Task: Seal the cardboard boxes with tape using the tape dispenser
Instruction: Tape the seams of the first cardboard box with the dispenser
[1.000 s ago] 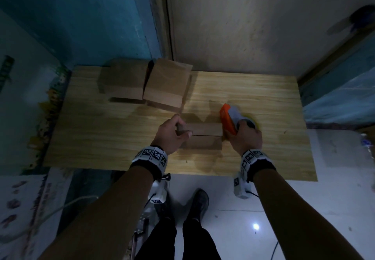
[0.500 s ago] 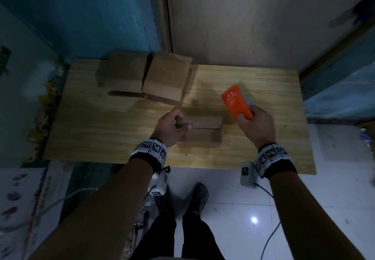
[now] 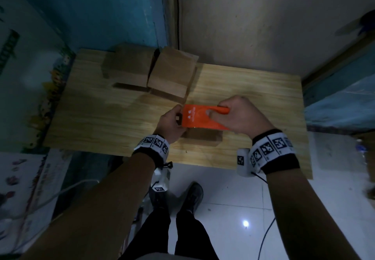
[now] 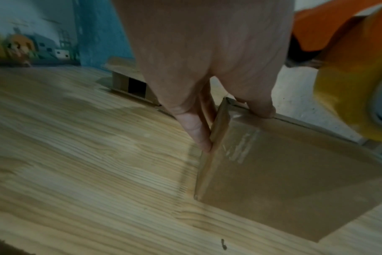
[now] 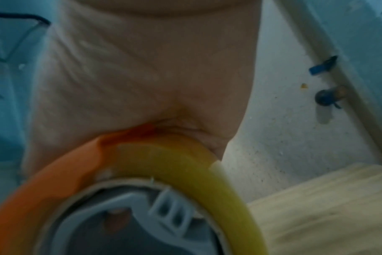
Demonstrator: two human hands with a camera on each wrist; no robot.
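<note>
A small flat cardboard box (image 3: 203,138) (image 4: 283,172) lies near the front edge of the wooden table (image 3: 101,117). My left hand (image 3: 171,124) (image 4: 207,69) grips its left end, with fingers on the side and thumb on the far edge. My right hand (image 3: 239,115) (image 5: 142,77) holds the orange tape dispenser (image 3: 199,116) by its handle, above the box. Its yellowish tape roll (image 4: 356,86) (image 5: 185,163) hangs just over the box's far right part. Old tape marks show on the box top.
Two larger cardboard boxes (image 3: 129,69) (image 3: 172,73) sit side by side at the table's back left, near the wall. The right half of the table is bare wood. My legs and a cable are on the white floor below the front edge.
My right hand lifted the dispenser off the table to the right of the box, raised it, and swung it left over the box. My left hand stayed on the box's left end.
</note>
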